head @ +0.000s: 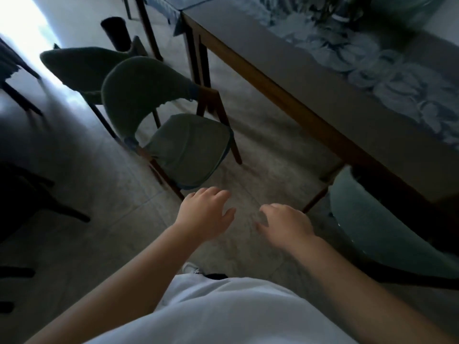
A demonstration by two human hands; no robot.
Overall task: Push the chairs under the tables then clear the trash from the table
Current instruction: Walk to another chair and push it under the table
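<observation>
You're on the chair step: both your left hand (205, 214) and right hand (285, 224) hang relaxed, holding nothing. The chair (171, 135) at eleven o'clock stands clear of the tabletop (285, 60); grasp its backrest next.

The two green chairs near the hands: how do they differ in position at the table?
The near chair stands out on the floor, apart from the table, seat fully visible. The right chair sits with its seat partly under the table edge. The near chair shows its curved backrest; the right chair's backrest is not plainly visible. Both have green seat covers and brown wooden legs.
</observation>
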